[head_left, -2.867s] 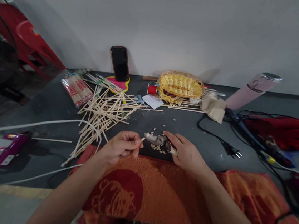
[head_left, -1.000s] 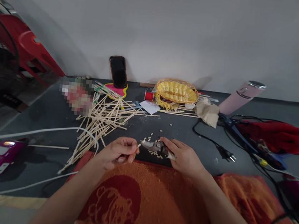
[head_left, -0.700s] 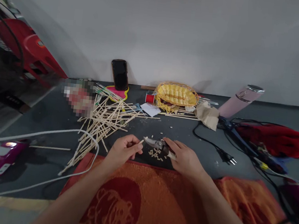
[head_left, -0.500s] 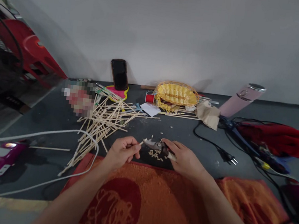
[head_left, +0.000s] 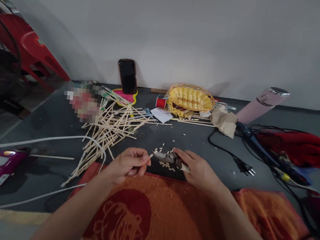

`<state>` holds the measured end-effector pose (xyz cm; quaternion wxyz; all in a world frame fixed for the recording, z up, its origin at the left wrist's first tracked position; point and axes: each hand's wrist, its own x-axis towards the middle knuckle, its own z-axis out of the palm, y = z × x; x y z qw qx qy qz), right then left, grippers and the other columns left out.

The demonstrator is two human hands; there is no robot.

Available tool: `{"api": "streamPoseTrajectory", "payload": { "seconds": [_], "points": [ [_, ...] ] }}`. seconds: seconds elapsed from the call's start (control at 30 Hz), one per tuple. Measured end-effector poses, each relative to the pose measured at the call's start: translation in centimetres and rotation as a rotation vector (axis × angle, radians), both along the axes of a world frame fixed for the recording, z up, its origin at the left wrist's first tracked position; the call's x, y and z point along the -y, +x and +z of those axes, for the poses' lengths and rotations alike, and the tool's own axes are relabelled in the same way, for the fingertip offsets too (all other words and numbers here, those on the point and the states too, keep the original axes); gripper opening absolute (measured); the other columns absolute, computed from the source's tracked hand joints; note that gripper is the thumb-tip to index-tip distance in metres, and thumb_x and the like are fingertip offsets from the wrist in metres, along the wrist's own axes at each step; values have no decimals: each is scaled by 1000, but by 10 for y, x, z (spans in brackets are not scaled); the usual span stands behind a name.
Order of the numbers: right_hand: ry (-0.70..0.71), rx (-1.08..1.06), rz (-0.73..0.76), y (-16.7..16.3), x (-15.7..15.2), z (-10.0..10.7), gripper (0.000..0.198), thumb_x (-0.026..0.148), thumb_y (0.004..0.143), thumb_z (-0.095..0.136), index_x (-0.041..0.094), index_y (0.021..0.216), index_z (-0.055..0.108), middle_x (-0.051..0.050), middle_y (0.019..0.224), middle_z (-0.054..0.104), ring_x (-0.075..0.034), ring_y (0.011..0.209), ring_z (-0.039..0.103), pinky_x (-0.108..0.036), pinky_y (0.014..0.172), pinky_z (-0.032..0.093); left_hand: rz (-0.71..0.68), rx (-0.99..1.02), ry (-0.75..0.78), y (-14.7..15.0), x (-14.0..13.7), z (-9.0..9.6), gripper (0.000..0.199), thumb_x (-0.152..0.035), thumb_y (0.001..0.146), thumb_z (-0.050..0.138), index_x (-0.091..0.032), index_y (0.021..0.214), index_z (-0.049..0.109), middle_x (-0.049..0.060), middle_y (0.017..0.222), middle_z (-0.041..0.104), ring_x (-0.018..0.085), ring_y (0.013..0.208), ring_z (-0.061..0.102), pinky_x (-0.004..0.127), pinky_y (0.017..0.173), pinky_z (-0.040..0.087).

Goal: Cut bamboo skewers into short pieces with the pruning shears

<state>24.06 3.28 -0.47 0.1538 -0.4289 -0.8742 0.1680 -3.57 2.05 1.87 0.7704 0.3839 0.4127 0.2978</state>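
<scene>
Pinched between the fingers of my left hand (head_left: 132,163) is a thin pale wooden stick (head_left: 151,156), of which only a short end shows. My right hand (head_left: 197,168) is wrapped round the handles of pruning shears (head_left: 165,157). Their metal blades point left, right at the tip of the stick. Several short cut pieces of stick (head_left: 166,165) lie on the dark tabletop under and around the blades. To the left of my hands, a loose heap of long wooden sticks (head_left: 113,126) spreads across the table.
An orange towel (head_left: 178,214) covers the front edge. Behind stand a yellow basket (head_left: 191,98), a red thread spool (head_left: 160,102), a phone (head_left: 127,76) and a pink flask (head_left: 261,104). A black plug (head_left: 245,167) lies right; a white cable (head_left: 45,137) runs left.
More short cut pieces lie near the blades. The view has shifted slightly; both hands keep nearly the same places, with the left hand turned a little.
</scene>
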Motion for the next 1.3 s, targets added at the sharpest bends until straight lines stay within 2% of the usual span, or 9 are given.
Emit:
{"api": "streamPoseTrajectory", "payload": {
  "seconds": [0.2, 0.33, 0.53, 0.77, 0.83, 0.93, 1.1, 1.2, 1.3],
  "points": [
    [33, 103, -32, 0, 3, 6, 45, 25, 93, 44, 19, 138, 44, -11, 106, 65, -23, 93, 63, -36, 82, 52, -16, 28, -17, -1, 0, 4, 25, -36, 77, 67, -12, 74, 59, -2, 47, 57, 0, 30, 23, 14, 31, 9],
    [37, 68, -29, -1, 2, 6, 50, 19, 88, 48, 19, 138, 43, -11, 112, 63, -23, 100, 61, -36, 87, 51, -37, 29, -10, -3, 0, 4, 26, -37, 78, 67, -12, 74, 59, -2, 47, 57, 0, 29, 22, 14, 31, 9],
    [18, -25, 42, 5, -3, 7, 54, 17, 84, 51, 22, 137, 45, -10, 121, 61, -22, 105, 60, -36, 90, 50, -178, 72, 18, -6, -1, 0, 33, -42, 81, 63, -11, 72, 60, -1, 43, 55, 1, 28, 23, 15, 29, 10],
    [52, -50, 37, 9, -3, 11, 55, 13, 80, 50, 24, 135, 48, -9, 120, 62, -21, 104, 60, -36, 89, 52, -233, 154, -37, -9, 0, -1, 35, -44, 80, 65, -11, 67, 58, -2, 40, 51, 1, 26, 19, 16, 28, 7],
    [75, -30, 22, 13, -5, 10, 58, 12, 79, 50, 24, 136, 47, -9, 119, 62, -22, 105, 59, -37, 90, 51, -201, 210, -29, -12, 0, 0, 36, -43, 79, 66, -12, 63, 56, -2, 37, 49, 1, 25, 18, 16, 28, 8],
    [139, 23, -119, 20, -10, 5, 58, 16, 82, 51, 24, 139, 43, -9, 121, 61, -24, 107, 58, -40, 93, 49, -104, 235, 4, -16, -2, 1, 34, -41, 81, 65, -13, 64, 55, -4, 38, 48, 0, 26, 18, 15, 29, 11],
    [206, 162, -413, 29, -18, -4, 63, 46, 86, 56, 24, 141, 37, -11, 118, 62, -29, 106, 58, -43, 86, 50, -43, 159, 44, -14, -3, 4, 26, -38, 86, 61, -13, 82, 64, -3, 43, 52, 0, 27, 22, 15, 30, 12],
    [219, 219, -494, 33, -19, -8, 63, 52, 85, 56, 24, 139, 40, -10, 108, 65, -30, 101, 60, -41, 79, 50, 1, 72, 82, -10, -2, 4, 30, -38, 84, 62, -16, 104, 65, -4, 47, 55, 1, 29, 26, 16, 31, 13],
    [224, 249, -537, 38, -20, -12, 61, 54, 85, 55, 23, 136, 42, -10, 105, 65, -29, 97, 60, -39, 76, 49, 19, -33, 143, -6, -1, 0, 41, -42, 84, 62, -17, 117, 62, -4, 49, 56, 2, 32, 29, 16, 33, 16]
  ]
}}
